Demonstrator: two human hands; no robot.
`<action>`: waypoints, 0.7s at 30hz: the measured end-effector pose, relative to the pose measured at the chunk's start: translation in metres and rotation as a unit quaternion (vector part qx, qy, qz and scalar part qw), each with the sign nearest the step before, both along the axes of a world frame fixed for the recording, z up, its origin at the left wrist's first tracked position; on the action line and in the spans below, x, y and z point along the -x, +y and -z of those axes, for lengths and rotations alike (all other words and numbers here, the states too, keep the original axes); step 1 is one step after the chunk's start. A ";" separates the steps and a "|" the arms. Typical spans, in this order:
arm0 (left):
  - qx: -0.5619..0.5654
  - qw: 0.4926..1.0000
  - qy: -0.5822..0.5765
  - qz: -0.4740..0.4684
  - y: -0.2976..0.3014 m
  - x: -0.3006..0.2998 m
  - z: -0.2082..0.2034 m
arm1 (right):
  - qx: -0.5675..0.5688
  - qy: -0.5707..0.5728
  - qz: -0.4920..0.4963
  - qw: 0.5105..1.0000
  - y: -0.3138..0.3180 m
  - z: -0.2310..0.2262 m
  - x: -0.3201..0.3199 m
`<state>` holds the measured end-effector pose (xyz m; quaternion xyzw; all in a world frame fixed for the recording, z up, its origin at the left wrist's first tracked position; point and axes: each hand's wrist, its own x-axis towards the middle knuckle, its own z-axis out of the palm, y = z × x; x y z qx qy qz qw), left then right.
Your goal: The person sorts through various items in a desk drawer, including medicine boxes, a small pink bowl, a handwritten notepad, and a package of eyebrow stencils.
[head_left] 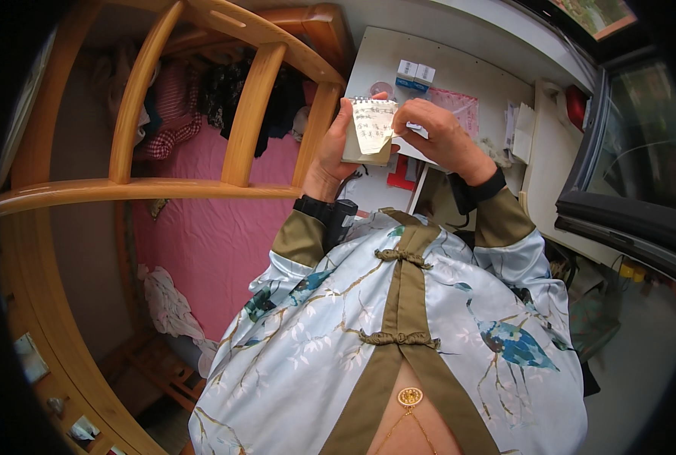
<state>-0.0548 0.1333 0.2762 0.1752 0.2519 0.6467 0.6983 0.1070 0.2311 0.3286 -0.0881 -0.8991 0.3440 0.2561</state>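
A small spiral-bound notepad (371, 130) with handwriting on its top page is held up over the white desk. My left hand (332, 148) grips it from the left side, thumb along the edge and most fingers hidden behind. My right hand (445, 139) is closed at the notepad's right edge, its fingertips pinching the page. The lower part of that page is lifted and bent, and paler sheets show below it. A dark band circles each wrist.
The white desk (489, 72) carries small blue-and-white boxes (414, 76) and a pink patterned sheet (457, 111). Papers (521, 133) stand at its right, near an open dark-framed window (633, 144). To the left, a wooden bed rail (201, 191) borders a bed with pink bedding (194, 243).
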 end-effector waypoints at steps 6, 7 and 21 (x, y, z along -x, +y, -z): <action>-0.006 0.999 0.003 -0.038 0.001 0.001 -0.003 | -0.024 -0.008 -0.030 0.999 -0.002 0.000 0.000; -0.008 0.999 0.004 -0.039 0.001 0.002 -0.004 | -0.026 0.000 -0.035 0.999 -0.002 0.001 0.000; -0.017 0.998 -0.011 0.054 -0.007 0.001 -0.009 | 0.092 0.057 0.160 0.981 0.009 0.003 0.003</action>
